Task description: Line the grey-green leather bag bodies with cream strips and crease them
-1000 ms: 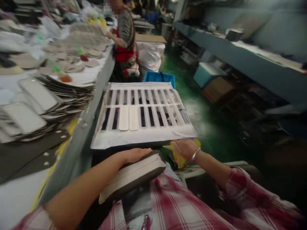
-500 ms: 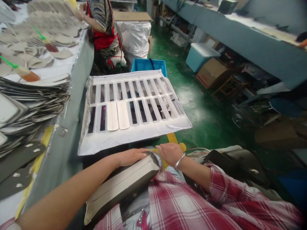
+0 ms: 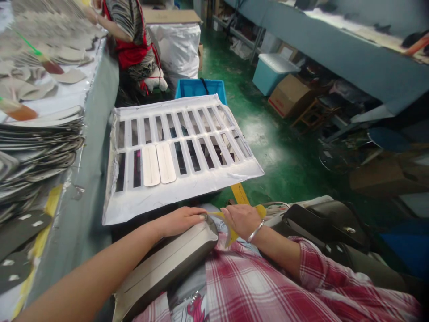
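Note:
Across my lap lies a long, partly made bag (image 3: 164, 268), its cream side with a seam line facing up and its dark olive body below. My left hand (image 3: 181, 220) rests over the bag's far edge, fingers closed around its end. A yellow tool (image 3: 232, 236) with a rounded handle end and a curved part is in my right hand (image 3: 243, 220), just right of the bag's end. The tool's exact kind is unclear, as my fingers cover much of it. In front stands a white slotted rack (image 3: 187, 188) carrying two cream strips (image 3: 159, 164).
Left is a workbench (image 3: 72, 197) with stacked dark pieces (image 3: 36, 152) and a brush bottle (image 3: 18, 109). Beyond the rack are a blue crate (image 3: 201, 88) and a co-worker in a red apron (image 3: 132, 53). Dark finished-looking bags (image 3: 330, 223) lie on my right.
The view has shifted slightly, so the surroundings slide left. My right hand and the yellow tool have moved a little to the right, away from the bag's end. My left hand keeps its hold.

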{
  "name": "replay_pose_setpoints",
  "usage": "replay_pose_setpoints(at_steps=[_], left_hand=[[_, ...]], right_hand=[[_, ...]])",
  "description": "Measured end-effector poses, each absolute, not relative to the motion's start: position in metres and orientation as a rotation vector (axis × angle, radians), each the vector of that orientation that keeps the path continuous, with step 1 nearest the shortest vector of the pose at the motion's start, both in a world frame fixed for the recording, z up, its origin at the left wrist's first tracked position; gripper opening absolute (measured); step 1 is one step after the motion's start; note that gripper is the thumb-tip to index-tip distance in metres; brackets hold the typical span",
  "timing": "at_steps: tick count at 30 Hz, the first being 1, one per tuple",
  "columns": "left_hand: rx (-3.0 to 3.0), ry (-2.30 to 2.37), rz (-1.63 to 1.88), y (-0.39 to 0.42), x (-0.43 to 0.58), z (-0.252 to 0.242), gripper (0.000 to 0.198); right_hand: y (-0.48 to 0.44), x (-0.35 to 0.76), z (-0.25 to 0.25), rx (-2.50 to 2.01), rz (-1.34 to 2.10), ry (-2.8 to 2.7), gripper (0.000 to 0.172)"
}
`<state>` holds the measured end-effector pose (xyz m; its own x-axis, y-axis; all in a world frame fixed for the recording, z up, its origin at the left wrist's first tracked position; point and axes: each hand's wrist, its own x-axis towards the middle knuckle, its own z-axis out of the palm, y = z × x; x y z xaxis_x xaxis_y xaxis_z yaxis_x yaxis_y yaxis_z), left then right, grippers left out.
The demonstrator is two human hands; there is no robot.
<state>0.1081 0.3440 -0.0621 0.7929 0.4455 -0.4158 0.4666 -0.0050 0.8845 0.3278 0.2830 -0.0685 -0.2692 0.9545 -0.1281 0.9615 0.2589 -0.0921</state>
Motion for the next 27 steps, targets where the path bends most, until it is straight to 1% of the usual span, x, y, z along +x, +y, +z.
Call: replay_pose_setpoints(at_steps=[5,11,20,24,27], left_hand=[[1.660,0.741,-0.097,0.345,0.114,-0.060,0.037],[1.596,0.781,-0.148,0.345,0.115,-0.055,0.037],[1.816,0.831,-0.217,0.346,0.125,-0.049,0.035],[1.901,0.844,-0.206,0.340,0.127,-0.046,0.034],[1.947,0.853,-0.174,0.336,0.129,-0.050,0.031]], right_hand=[[0.287,0.335,-0.059,1.724,-0.227,2.503,0.043],[0.298,0.338,-0.050,1.543,-0.218,2.619,0.045],[0.322,0.332,-0.022,1.160,-0.117,2.722,0.040],[0.333,0.317,-0.007,0.970,-0.139,2.706,0.031],[0.339,0.302,-0.003,0.890,-0.277,2.622,0.017]])
